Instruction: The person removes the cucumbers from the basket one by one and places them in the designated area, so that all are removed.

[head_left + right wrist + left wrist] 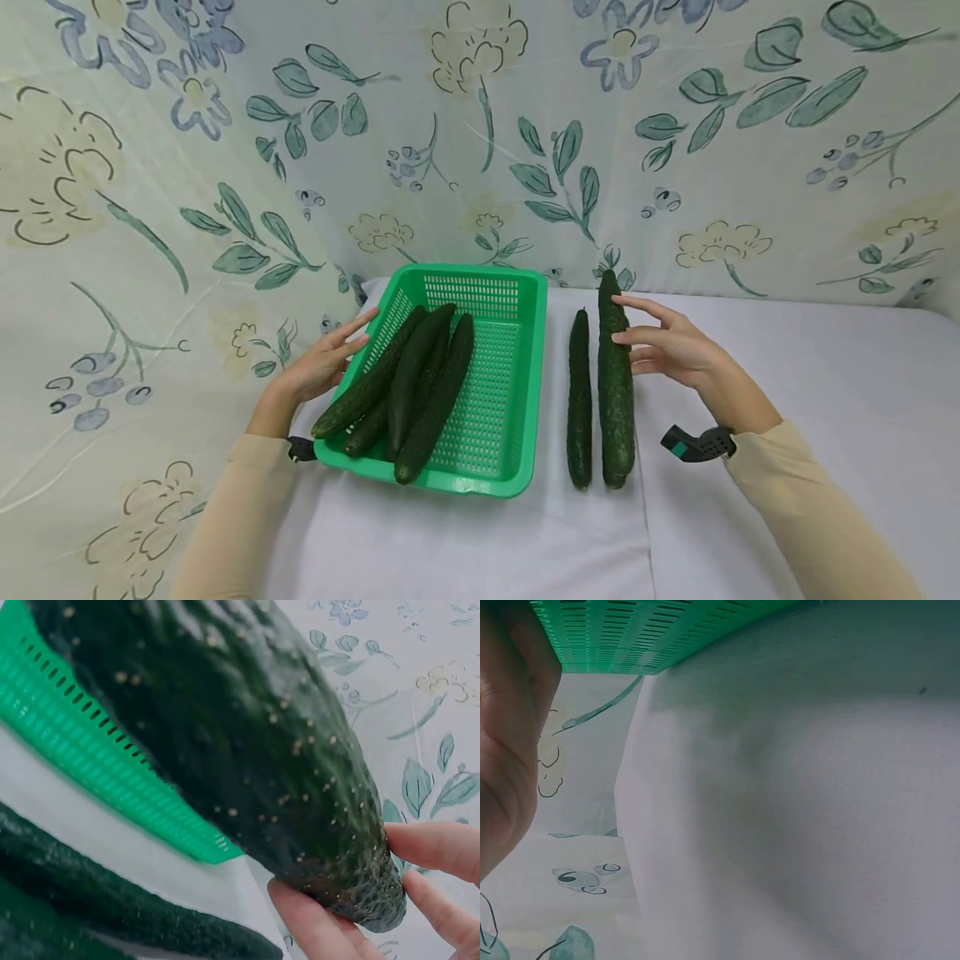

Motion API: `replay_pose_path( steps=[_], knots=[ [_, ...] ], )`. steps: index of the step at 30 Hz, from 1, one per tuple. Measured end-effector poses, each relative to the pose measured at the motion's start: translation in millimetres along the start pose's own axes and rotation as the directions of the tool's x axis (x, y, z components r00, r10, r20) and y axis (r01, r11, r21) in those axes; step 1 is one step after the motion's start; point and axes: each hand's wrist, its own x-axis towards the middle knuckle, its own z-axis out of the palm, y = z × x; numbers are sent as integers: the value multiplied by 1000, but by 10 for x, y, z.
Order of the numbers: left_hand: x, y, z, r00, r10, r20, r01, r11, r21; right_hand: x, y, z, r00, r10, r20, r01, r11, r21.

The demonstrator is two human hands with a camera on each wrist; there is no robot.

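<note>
Green basket (491, 396) — cucumbers (408, 383) inside

White-covered table (465, 546), green basket (529, 392) on it, 1 slim cucumber (580, 400) just right, another cucumber (34, 928) alongside, mostly hidden.

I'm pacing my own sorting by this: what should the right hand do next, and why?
Probably carry the held cucumber left over the green basket: the right hand pinches it near one end, and the basket's right side shows bare floor beside the cucumbers inside.
</note>
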Motion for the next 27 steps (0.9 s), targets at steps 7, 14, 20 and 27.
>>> replay_pose_path(
  steps=[7, 14, 20, 27],
  knots=[
    [17, 0, 1, 1000, -1, -1, 1, 1000, -9, -69, 111, -157, 1000, -2, -16, 1, 999, -37],
    [13, -14, -8, 1000, 3, 5, -2, 1000, -15, -125, 225, -298, 999, 10, -50, -13, 998, -61],
    [0, -14, -8, 1000, -3, -3, 3, 1000, -12, -148, 337, -410, 998, 11, -58, -16, 996, -87],
    [3, -8, -7, 1000, -3, -4, 3, 1000, -3, -149, 460, -514, 998, 25, -65, -31, 996, -80]
  ],
)
